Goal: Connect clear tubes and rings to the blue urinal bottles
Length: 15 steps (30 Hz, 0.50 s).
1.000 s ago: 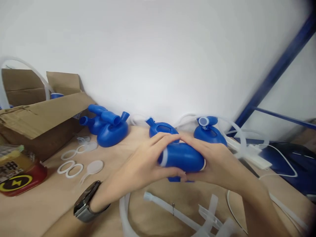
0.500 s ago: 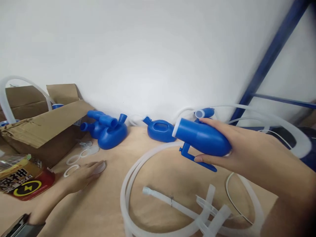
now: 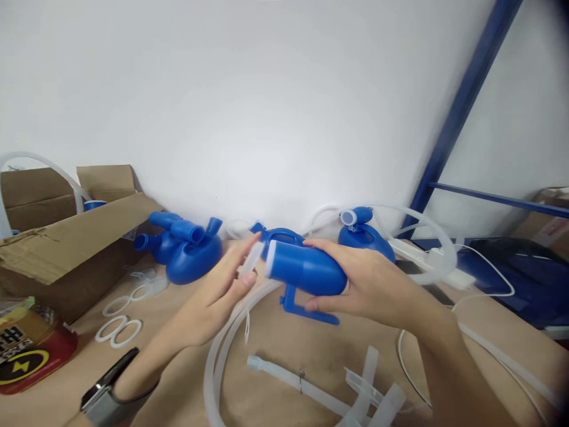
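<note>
Two bare hands work at centre frame above a brown tabletop [image 3: 178,379]. The right hand [image 3: 377,281] grips a blue bottle [image 3: 309,267] lying sideways in the air, its white-rimmed mouth [image 3: 271,259] facing left. The left hand [image 3: 207,305], half a second ago down on the table at left, has brought up a translucent cap [image 3: 251,260], pinched between thumb and fingers, strap dangling. The cap is now just beside the mouth, seemingly not touching; the two parts appear ready to meet.
</note>
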Motion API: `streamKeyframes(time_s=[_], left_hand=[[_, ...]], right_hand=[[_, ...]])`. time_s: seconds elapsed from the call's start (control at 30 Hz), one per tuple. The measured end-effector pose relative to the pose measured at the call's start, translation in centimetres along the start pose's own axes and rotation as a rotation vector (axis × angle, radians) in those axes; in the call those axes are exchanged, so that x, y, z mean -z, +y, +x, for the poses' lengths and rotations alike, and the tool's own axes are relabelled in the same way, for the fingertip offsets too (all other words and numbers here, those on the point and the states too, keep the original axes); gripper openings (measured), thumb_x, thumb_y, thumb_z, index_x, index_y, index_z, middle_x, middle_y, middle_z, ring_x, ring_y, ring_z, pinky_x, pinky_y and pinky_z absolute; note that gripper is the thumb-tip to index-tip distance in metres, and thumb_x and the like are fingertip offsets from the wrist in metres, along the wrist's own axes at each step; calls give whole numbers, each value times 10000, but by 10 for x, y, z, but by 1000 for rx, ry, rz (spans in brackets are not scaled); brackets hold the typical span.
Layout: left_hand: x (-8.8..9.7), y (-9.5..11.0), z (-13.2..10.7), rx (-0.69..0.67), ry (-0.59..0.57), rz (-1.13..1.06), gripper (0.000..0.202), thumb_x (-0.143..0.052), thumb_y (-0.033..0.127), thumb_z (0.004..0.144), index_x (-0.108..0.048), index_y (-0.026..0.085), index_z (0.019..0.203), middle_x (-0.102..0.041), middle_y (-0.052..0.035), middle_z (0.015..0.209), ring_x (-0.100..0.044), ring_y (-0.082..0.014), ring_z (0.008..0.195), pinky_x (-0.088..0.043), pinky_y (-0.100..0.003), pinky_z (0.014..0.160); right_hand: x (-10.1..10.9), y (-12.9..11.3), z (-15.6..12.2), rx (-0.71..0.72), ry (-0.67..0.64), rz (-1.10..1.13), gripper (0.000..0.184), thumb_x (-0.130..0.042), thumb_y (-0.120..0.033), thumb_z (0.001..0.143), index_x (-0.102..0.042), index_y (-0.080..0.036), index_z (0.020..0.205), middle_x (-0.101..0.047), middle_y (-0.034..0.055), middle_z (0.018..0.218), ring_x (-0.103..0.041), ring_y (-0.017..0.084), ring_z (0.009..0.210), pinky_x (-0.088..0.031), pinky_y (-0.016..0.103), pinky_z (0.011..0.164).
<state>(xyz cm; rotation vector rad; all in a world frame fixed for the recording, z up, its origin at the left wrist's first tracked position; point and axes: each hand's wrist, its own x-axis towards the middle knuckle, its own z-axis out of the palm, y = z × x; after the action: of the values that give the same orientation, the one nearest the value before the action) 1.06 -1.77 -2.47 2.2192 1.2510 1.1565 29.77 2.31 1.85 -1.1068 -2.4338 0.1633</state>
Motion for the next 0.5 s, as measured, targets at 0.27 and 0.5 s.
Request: streamKeyframes(time_s=[0.27, 0.5], left_hand=[[-35, 6, 39, -146, 27, -129, 504, -440, 538, 1056, -344, 251, 1459, -560, -131, 1428, -603, -294, 1209, -486, -455, 1027], [-60, 2, 47, -491, 138, -306, 545, -418, 603, 1029, -539, 261, 1436, -474, -111, 1587, -447, -370, 1453, -338, -572, 1213]], right_hand=[[8, 2, 1, -13, -18, 185, 753, -763, -703, 777, -630, -223, 1342, -762, 96, 1168, -739, 300, 964, -573, 384, 779], [7, 10, 4, 70, -116, 310, 470, -751, -593, 809, -717, -253, 1133, -752, 31, 1042, -699, 248, 912, -554, 339, 784]])
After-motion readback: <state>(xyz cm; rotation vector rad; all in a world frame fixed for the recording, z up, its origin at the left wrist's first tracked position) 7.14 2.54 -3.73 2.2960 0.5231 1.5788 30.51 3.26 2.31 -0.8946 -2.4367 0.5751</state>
